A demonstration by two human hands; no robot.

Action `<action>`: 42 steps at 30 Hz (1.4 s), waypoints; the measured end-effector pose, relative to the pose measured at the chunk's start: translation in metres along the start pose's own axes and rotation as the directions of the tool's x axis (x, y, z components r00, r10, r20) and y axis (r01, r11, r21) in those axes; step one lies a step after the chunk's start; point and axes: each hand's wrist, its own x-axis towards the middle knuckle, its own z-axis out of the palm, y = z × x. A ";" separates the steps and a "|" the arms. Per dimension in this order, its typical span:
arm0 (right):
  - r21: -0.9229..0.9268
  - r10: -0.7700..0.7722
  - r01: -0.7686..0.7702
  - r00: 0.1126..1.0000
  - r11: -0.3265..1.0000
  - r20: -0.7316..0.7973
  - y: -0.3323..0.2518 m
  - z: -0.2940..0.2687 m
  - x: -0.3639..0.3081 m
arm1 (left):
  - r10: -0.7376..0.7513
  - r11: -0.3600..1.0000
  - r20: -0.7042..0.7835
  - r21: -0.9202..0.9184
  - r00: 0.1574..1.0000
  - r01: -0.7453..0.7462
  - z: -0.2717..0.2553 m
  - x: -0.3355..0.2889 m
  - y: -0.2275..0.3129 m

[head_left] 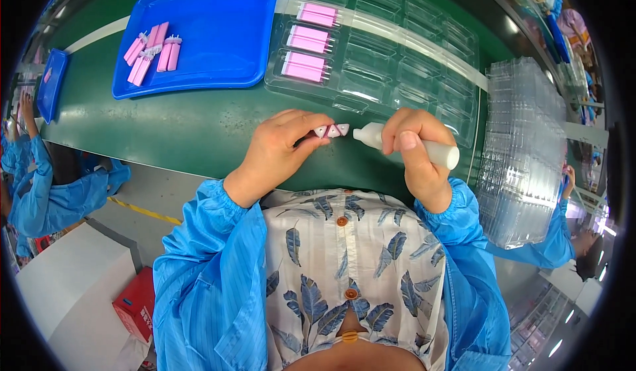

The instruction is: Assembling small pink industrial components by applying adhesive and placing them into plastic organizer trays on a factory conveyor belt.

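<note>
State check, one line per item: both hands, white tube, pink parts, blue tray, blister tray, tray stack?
left hand: closed grip on small pink parts, white tips pointing right
right hand: closed grip on white tube, nozzle aimed at the parts
blue tray: holds a loose cluster of pink pieces
clear blister tray: three pockets filled, the others look empty
stack of clear trays: piled at right, untouched

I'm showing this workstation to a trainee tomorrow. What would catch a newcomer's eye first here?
The two hands at centre: the left hand pinches small pink pieces with white tips, the right hand holds a white tube beside them. Behind lie a bright blue tray with pink pieces at upper left and a clear blister tray partly filled.
</note>
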 end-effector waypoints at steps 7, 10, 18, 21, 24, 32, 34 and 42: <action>-0.006 -0.018 0.018 1.000 1.000 -0.006 0.000 0.007 0.008 | 0.036 0.999 -0.018 -0.012 0.999 -0.036 0.000 -0.001 -0.002; 0.004 0.008 -0.008 1.000 1.000 0.002 0.000 0.009 0.010 | 0.040 0.999 -0.024 -0.018 0.999 -0.040 0.000 0.000 -0.005; -0.054 0.026 -0.027 0.999 0.998 -0.023 0.002 0.019 0.012 | 0.019 1.000 -0.017 -0.023 1.000 -0.020 -0.001 -0.001 -0.006; -0.137 0.087 -0.085 0.996 0.987 0.011 0.003 0.021 0.013 | 0.080 0.997 0.007 0.003 0.997 -0.080 0.000 -0.001 -0.006; -0.069 0.117 -0.119 0.993 0.991 -0.024 0.008 0.023 0.008 | 0.020 0.999 0.033 -0.035 0.999 -0.019 -0.003 -0.002 -0.001; -0.016 0.063 -0.064 0.997 0.998 -0.037 -0.002 0.012 -0.007 | 0.005 0.999 -0.036 0.039 0.999 -0.004 0.001 -0.006 0.000; -0.071 0.024 -0.029 0.997 0.997 -0.067 -0.005 0.012 -0.014 | 0.021 0.997 -0.056 0.080 0.998 -0.016 0.004 -0.007 0.000; -0.179 -0.067 0.070 0.997 0.981 0.022 -0.005 0.026 -0.008 | 0.034 0.995 -0.076 0.094 0.997 -0.027 0.007 -0.007 -0.001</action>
